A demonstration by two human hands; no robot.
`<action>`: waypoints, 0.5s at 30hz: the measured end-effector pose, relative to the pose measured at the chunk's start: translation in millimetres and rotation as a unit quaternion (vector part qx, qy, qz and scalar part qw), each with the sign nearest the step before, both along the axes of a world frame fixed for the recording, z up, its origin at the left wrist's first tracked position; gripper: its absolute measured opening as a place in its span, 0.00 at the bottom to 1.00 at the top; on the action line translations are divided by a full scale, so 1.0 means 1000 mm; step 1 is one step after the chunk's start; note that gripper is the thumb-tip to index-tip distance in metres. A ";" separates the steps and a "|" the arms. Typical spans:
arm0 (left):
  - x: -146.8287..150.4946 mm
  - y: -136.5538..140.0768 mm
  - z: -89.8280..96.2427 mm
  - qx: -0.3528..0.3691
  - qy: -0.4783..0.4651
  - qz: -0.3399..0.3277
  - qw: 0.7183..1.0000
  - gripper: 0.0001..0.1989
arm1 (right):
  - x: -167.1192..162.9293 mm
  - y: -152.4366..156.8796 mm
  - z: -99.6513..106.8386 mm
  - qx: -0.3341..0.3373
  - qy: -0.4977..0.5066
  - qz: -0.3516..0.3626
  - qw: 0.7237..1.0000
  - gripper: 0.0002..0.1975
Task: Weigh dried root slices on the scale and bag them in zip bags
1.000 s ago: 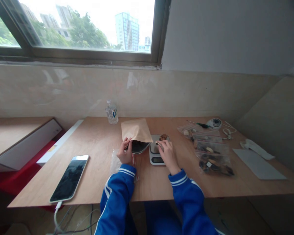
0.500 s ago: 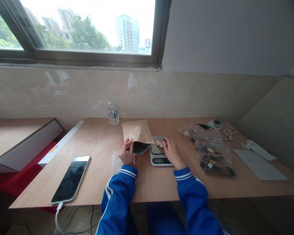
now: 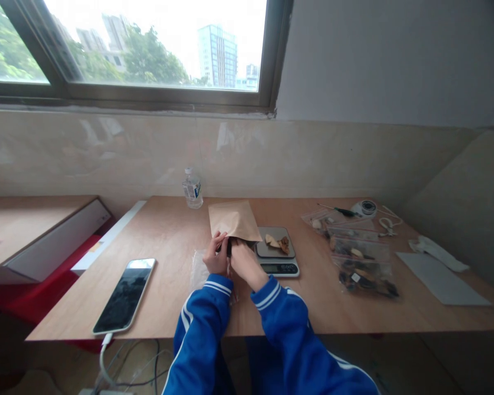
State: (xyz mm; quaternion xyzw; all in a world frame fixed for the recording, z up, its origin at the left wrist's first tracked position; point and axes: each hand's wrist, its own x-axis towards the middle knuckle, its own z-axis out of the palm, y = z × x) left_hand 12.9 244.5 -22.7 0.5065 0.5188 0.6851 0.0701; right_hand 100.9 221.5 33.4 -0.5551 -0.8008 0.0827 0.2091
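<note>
A brown kraft paper bag [image 3: 235,216] lies with its mouth towards me, and my left hand [image 3: 217,253] is closed on the left edge of that opening. Into the mouth reaches my right hand [image 3: 246,261]; its fingers are hidden inside the bag. Just to the right stands a small kitchen scale [image 3: 279,269] with a metal plate and a dark display. Several pale and brown dried pieces [image 3: 277,243] rest on the plate. A clear plastic bag [image 3: 199,269] lies partly beneath my left hand and wrist.
Zip bags of dark and pale pieces [image 3: 363,266] lie to the right, near a screwdriver [image 3: 346,212] and a white round camera-like device [image 3: 366,207]. Farther right are a white sheet [image 3: 442,278] and a crumpled tissue [image 3: 438,253]. A phone [image 3: 125,296] with a cable lies left; a bottle [image 3: 192,189] stands behind.
My right hand has moved left from the pieces on the scale into the mouth of the paper bag. The left hand keeps its hold on the bag.
</note>
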 end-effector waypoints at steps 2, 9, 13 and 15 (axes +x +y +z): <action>0.000 0.000 0.001 0.008 -0.001 0.002 1.000 0.10 | -0.010 0.019 -0.002 -0.022 -0.050 -0.013 0.998 0.19; 0.002 0.001 0.004 0.012 -0.018 0.042 0.999 0.09 | -0.022 0.024 -0.006 -0.027 -0.065 -0.036 0.997 0.17; 0.001 0.000 0.005 0.021 -0.008 0.048 0.999 0.08 | -0.016 0.004 -0.002 0.007 -0.029 -0.030 0.999 0.19; 0.001 0.000 0.006 0.028 -0.006 0.044 0.999 0.08 | -0.012 -0.005 -0.001 0.021 0.006 -0.032 0.999 0.18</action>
